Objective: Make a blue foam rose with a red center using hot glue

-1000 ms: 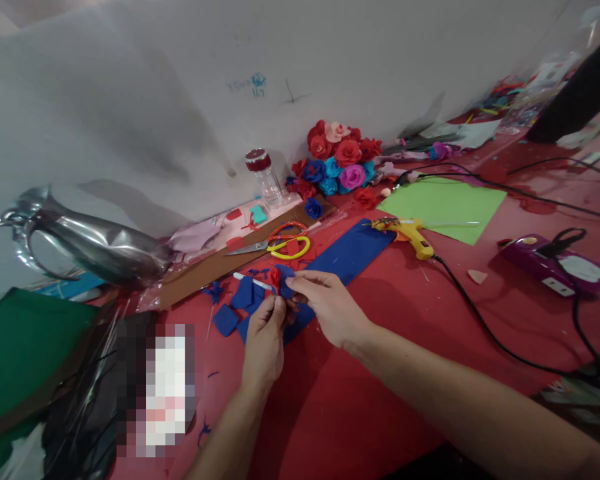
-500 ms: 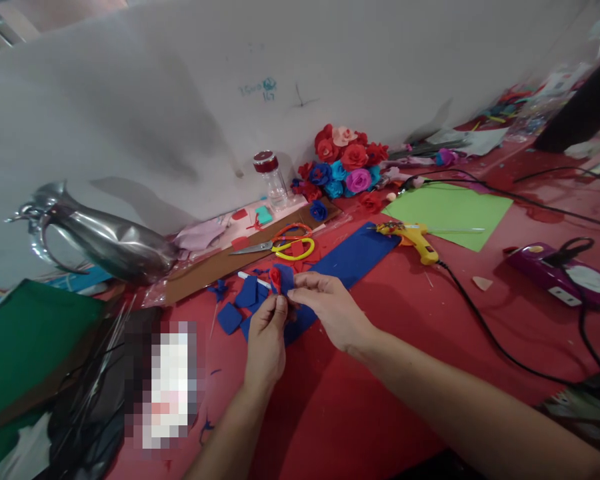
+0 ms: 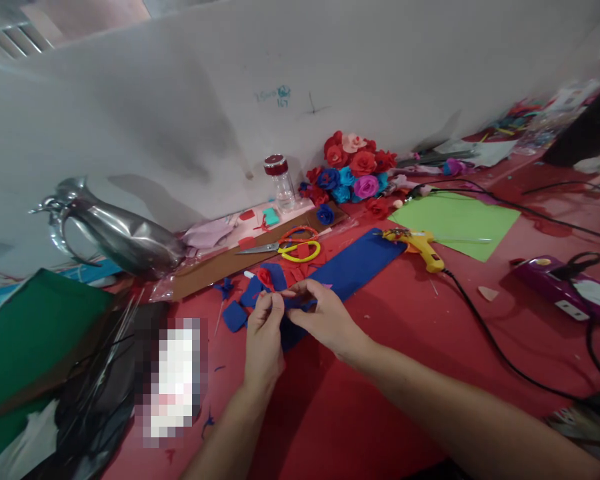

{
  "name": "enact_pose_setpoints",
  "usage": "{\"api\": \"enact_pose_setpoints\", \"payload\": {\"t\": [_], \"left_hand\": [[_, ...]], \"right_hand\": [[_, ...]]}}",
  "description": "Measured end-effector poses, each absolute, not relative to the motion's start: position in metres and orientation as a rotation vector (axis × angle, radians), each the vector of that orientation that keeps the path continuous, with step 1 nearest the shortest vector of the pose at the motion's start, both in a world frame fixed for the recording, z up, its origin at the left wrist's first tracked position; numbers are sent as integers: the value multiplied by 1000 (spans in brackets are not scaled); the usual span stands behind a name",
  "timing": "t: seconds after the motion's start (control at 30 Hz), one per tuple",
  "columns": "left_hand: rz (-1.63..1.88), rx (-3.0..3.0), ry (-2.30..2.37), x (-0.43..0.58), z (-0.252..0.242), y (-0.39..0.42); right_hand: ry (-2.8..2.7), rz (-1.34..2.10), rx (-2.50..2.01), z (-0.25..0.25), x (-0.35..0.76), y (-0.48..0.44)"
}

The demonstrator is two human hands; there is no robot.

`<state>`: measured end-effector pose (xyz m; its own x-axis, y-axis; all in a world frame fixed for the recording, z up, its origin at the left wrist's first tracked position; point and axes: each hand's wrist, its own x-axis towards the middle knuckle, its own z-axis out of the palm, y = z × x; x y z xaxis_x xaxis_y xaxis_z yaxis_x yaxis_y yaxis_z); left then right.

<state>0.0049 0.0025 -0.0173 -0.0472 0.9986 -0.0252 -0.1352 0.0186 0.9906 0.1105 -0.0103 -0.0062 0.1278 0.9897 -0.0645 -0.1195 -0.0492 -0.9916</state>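
Between the thumb and fingers of my left hand (image 3: pixel 265 337) is a small paper flower (image 3: pixel 264 277) with a rolled red centre and a blue petal against it. My right hand (image 3: pixel 327 320) is closed at the flower's base, its fingertips meeting those of my left hand; they hide the base itself. Beneath my hands a long blue paper strip (image 3: pixel 365 263) runs diagonally across the red tabletop. Cut blue petals (image 3: pixel 235 317) lie just left of the flower, beside a white stick (image 3: pixel 250 275) partly covered by paper.
Scissors (image 3: pixel 300 251) with yellow and orange handles lie beyond my hands. A yellow glue gun (image 3: pixel 423 247) trails a black cord on the right, near a green sheet (image 3: pixel 455 217) and purple power strip (image 3: pixel 565 283). Behind stand finished flowers (image 3: pixel 363 163), a glass jar (image 3: pixel 280 187) and metal jug (image 3: pixel 120 230).
My right fingers have moved in from the petal's side to the flower's base. The flower now tilts away from me. The whole view has shifted slightly.
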Motion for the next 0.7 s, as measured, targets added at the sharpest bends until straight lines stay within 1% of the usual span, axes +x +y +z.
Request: {"api": "enact_pose_setpoints", "payload": {"t": [0.23, 0.5, 0.7], "left_hand": [[1250, 1058, 1055, 4, -11, 2], [1163, 835, 925, -2, -3, 9], [1433, 623, 1060, -10, -7, 18]], "right_hand": [[-1169, 1170, -1154, -17, 112, -8], [-1138, 1089, -1172, -7, 114, -9], [-1173, 980, -1263, -2, 113, -13]]}}
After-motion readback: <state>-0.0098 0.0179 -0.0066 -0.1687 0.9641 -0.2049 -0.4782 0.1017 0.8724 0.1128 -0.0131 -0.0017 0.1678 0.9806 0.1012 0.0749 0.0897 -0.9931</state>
